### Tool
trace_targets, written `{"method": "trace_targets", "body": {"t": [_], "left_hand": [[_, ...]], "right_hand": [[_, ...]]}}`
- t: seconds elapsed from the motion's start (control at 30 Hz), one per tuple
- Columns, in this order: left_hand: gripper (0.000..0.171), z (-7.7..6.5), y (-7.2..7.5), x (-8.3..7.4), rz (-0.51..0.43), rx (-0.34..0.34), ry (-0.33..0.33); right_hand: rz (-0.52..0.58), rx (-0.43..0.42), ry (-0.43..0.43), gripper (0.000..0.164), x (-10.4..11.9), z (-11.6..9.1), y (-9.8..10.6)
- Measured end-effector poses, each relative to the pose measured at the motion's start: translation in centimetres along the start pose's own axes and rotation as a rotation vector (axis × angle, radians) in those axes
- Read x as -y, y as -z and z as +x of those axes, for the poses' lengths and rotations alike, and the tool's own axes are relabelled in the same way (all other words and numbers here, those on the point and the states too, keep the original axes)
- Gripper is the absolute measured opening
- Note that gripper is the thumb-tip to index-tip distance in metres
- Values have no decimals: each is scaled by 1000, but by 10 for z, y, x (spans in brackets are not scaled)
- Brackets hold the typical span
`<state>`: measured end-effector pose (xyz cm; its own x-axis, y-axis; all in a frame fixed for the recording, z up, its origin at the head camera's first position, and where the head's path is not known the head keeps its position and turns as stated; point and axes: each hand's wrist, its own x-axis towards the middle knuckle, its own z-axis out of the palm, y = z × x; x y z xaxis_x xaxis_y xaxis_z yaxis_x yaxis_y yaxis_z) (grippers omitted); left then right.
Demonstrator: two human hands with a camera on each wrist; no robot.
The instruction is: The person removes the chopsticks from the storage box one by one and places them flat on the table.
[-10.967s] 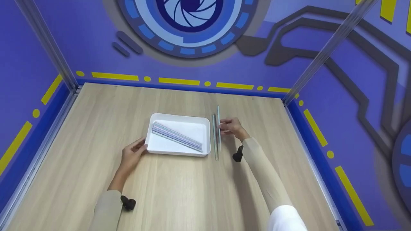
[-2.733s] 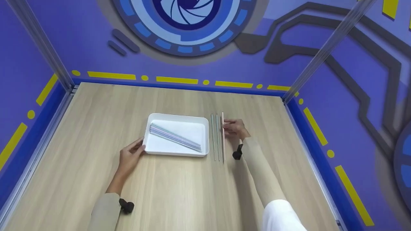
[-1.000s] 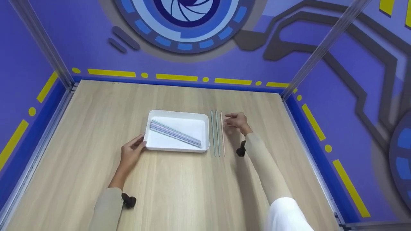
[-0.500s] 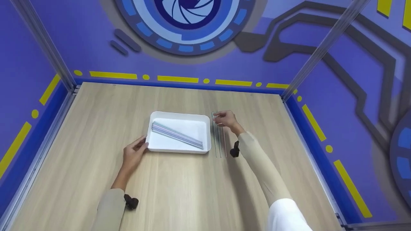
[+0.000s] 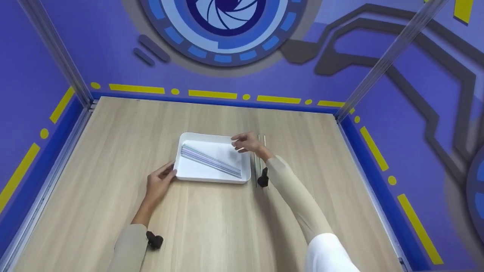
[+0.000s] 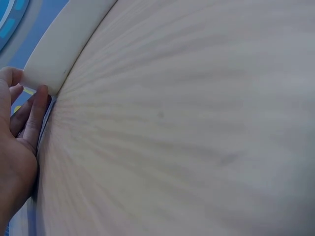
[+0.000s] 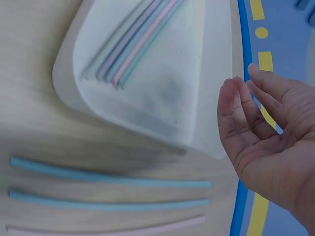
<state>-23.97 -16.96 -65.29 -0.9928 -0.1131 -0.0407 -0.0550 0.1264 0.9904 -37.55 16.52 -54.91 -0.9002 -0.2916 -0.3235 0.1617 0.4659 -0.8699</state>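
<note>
A white rectangular tray (image 5: 211,180) holds a slanted bundle of several pastel straws (image 5: 211,162), in teal, purple and pink. At its left front corner, my left hand (image 5: 157,186) grips the tray wall between thumb and fingers. My right hand (image 5: 248,143) hovers over the tray's right back part, fingers loosely bent and holding nothing. Right of the tray, three straws lie side by side on the table: one teal straw (image 7: 113,180), a second teal straw (image 7: 108,205) and a pink straw (image 7: 172,226). In the head view, the right hand and wrist partly cover them.
The wooden table (image 5: 200,223) is enclosed by a blue back wall (image 5: 113,68) and side walls with yellow markings. Metal posts stand in the back corners. A small black wrist camera (image 5: 263,178) overlaps the loose straws in the head view.
Earlier my right hand set down a teal straw, then the pink one to its right. It let go and moved left over the tray. My left hand has stayed at the tray corner.
</note>
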Motion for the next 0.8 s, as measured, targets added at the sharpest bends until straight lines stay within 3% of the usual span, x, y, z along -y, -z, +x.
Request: {"method": "trace_targets", "body": {"t": [0.2,0.47,0.63,0.8], "left_hand": [[42,1,1,-1,-7,7,-4],[42,2,-3,-3,-9,6,-2],[42,2,-4,-2,0,-15,-4],[42,4,-1,-1,-7,-25,-3]], "right_hand": [[-56,62,2,34,2,13,-26],[-232,47,60,28,9,27,-64],[-322,34,133,25,12,38,-88],[-477,-14,259,22,10,46,-104]]}}
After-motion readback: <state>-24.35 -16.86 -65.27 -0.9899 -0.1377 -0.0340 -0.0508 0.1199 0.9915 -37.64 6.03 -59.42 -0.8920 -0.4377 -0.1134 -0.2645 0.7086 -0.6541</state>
